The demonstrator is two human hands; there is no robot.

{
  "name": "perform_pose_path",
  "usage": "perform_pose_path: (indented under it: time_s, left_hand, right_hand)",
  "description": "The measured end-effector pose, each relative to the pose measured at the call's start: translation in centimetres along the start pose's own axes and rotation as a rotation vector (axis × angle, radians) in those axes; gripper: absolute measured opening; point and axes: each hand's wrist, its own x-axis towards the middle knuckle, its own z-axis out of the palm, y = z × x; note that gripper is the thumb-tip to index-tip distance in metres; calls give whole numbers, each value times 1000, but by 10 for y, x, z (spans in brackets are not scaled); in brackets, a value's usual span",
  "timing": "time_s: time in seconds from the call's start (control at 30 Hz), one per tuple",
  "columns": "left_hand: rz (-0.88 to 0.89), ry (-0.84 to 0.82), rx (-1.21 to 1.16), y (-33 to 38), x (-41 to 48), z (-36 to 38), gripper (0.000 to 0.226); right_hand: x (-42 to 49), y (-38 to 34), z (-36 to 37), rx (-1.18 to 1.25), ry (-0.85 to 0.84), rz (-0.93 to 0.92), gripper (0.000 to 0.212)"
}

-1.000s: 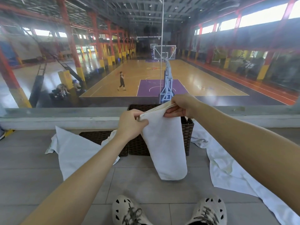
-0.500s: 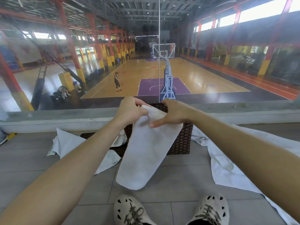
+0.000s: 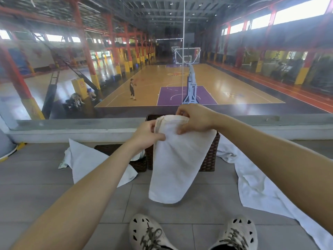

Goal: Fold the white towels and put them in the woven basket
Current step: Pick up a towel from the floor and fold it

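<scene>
Folded white towel (image 3: 177, 165) hanging before dark woven basket (image 3: 210, 156).

Held towel (image 3: 173, 165) hangs in front of woven basket (image 3: 210, 156); left hand (image 3: 146, 136) is at its upper left edge, right hand (image 3: 194, 120) at its top. Basket stands on floor (image 3: 36, 186), close before ledge (image 3: 72, 131). Low woven piece (image 3: 108, 147), maybe a lid, sits just left of basket. Left floor towel (image 3: 86, 159) lies in front of it, right floor towel (image 3: 255, 188) right of basket. Shoes (image 3: 149, 233) are nearest the camera.

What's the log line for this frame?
phase: folding | left hand: holds towel top | right hand: holds towel top | woven basket: behind towel
</scene>
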Motion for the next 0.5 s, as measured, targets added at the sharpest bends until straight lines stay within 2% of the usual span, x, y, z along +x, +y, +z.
perform_pose_path:
  time_s: [0.07, 0.17, 0.33, 0.43, 0.5]
  left_hand:
    - [24, -12, -62, 0, 6, 8, 47]
    - [-6, -71, -133, -10, 11, 18, 60]
    - [-182, -369, 97, -65, 0, 32, 50]
    - [-244, -406, 158, -86, -9, 35, 58]
    - [-255, -475, 217, -89, -16, 31, 62]
  right_hand:
    - [-1, -1, -2, 44, -19, -4, 37]
    - [0, 3, -6, -14, 56, -26, 25]
    - [-17, 17, -27, 67, 51, -51, 19]
    - [-34, 35, -39, 171, 75, -23, 9]
    - [-50, 50, -42, 266, 138, 44, 16]
